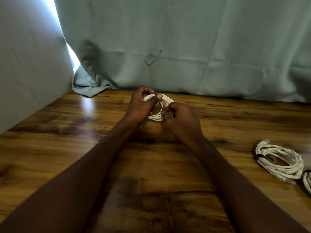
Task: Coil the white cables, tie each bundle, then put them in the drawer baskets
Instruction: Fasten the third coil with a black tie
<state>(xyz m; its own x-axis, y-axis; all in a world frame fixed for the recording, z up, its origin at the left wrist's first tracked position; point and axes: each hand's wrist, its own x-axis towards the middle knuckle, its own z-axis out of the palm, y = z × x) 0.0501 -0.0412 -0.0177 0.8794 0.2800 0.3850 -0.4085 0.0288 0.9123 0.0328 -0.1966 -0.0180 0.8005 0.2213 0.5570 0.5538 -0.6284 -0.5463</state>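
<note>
A person's two bare hands work a coil of white cable point(158, 113) above the far middle of a wooden table point(67, 148), seen from a head-worn camera looking forward and down. The left hand point(143, 105) is wrapped round the left side of the coil, its grip closed on the loops with the thumb pressed across the top of the bundle. The right hand point(180, 116), just beside it and nearer the camera, has its fingers curled in a closed grip, pinching the lower end of a thin dark tie point(160, 105) that runs up across the open middle of the coil toward the left thumb. The coil stands tilted between the two hands; whether its lower edge touches the table cannot be told. Both forearms reach in from the bottom of the view.

Well apart, at the right edge of the table, a second coil of white cable point(281, 162) lies flat, a dark band point(260, 156) round its left side and a connector showing at its upper end. Just beside that, at the very edge of the view, part of a third white coil point(307, 180) shows, also banded in dark.

A pale green curtain point(185, 47) hangs behind the table, its hem bunched on the wood at the far left corner, where a bright strip of daylight point(72, 54) breaks through beside a pale wall point(25, 64).
</note>
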